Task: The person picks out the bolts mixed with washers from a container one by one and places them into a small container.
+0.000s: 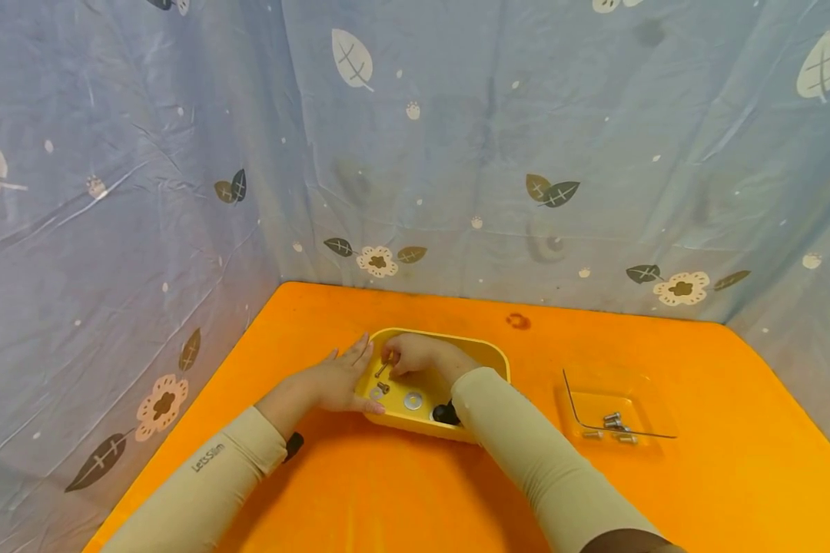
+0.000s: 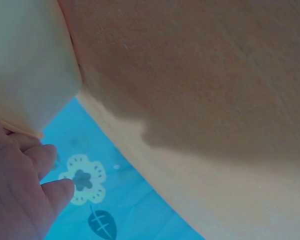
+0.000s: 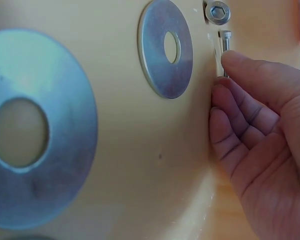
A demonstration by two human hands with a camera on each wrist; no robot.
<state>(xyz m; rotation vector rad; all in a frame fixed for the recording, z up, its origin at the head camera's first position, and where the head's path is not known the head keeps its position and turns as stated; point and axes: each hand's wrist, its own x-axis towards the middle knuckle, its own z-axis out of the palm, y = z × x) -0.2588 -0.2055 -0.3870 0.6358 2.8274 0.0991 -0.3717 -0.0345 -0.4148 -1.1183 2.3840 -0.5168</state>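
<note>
A yellow bin stands on the orange table. My left hand rests spread against the bin's left end, its thumb over the front rim; in the left wrist view the fingers touch the bin's edge. Inside the bin, my right hand pinches a small socket-head bolt between thumb and fingers. Another bolt lies just beyond it. Flat metal washers, a large one and another, lie on the bin's floor. My right forearm hides part of the bin.
A clear tray stands to the right of the bin, with several bolts in it. Patterned blue cloth hangs behind and beside the table. A dark object shows beside my right sleeve.
</note>
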